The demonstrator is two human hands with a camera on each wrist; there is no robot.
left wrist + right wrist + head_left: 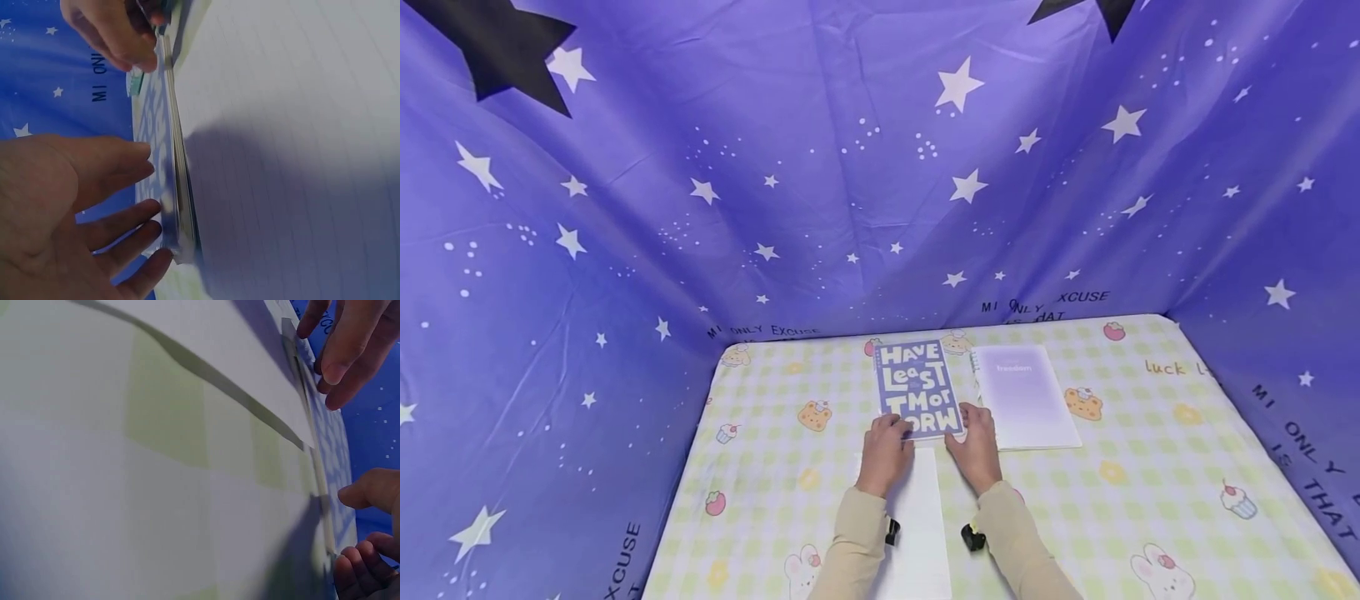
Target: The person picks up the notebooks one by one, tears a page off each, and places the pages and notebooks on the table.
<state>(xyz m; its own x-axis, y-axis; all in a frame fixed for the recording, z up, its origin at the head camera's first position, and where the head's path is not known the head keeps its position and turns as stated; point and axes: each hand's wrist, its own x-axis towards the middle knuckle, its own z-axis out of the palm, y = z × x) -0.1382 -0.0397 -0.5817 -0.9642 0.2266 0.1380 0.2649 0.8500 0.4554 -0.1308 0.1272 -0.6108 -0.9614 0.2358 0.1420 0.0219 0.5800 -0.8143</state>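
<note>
A blue notebook [917,387] with large white letters lies at the back middle of the table. My left hand [886,454] is at its near left corner, with loosely extended fingers over the cover; in the left wrist view this hand [69,212] shows its fingers spread beside the page edges. At the near right corner is my right hand [976,446], its thumb by the front edge and fingers along the side. The right wrist view shows its thumb [362,489] apart from the curled fingertips, no clear grip. Toward me lies a white lined sheet [921,533], partly under the left forearm.
A pale purple notebook [1026,400] marked "freedom" lies to the right of the blue one. The checked tablecloth [760,500] covers the table. A purple star-printed curtain [850,208] stands behind and on both sides. Black wrist cameras [973,537] sit inside the forearms.
</note>
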